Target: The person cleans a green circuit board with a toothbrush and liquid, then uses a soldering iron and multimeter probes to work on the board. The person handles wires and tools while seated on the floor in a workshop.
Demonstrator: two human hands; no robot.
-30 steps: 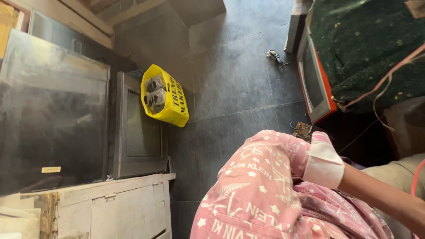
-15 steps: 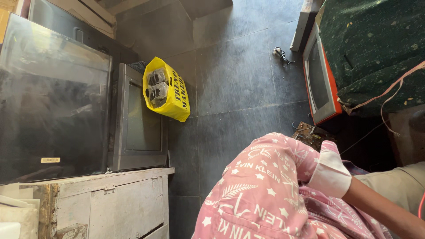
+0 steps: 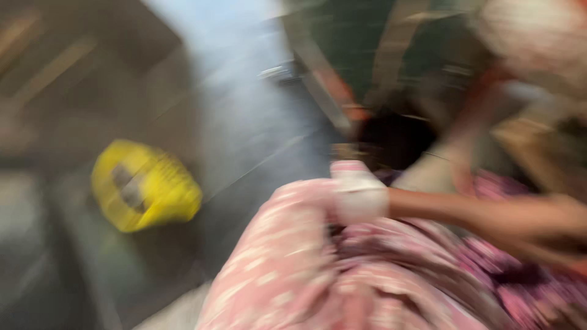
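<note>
Resting on pink patterned cloth (image 3: 275, 269), bandaged hand (image 3: 361, 195), grip unreadable through blur.

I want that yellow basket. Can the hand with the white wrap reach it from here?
Probably not. The wrapped hand rests on the pink patterned cloth, and the yellow basket sits apart from it across bare dark floor. Nothing blocks the way; the picture is badly blurred.

Heavy blur softens every surface. The pink garment (image 3: 287, 256) over the knee looks like soft matt cloth with a pale printed pattern. A white wrap (image 3: 359, 195) at the hand looks like matt fabric. The yellow basket (image 3: 147, 186) looks like smooth plastic. The grey floor (image 3: 244, 110) has a dull sheen.
</note>
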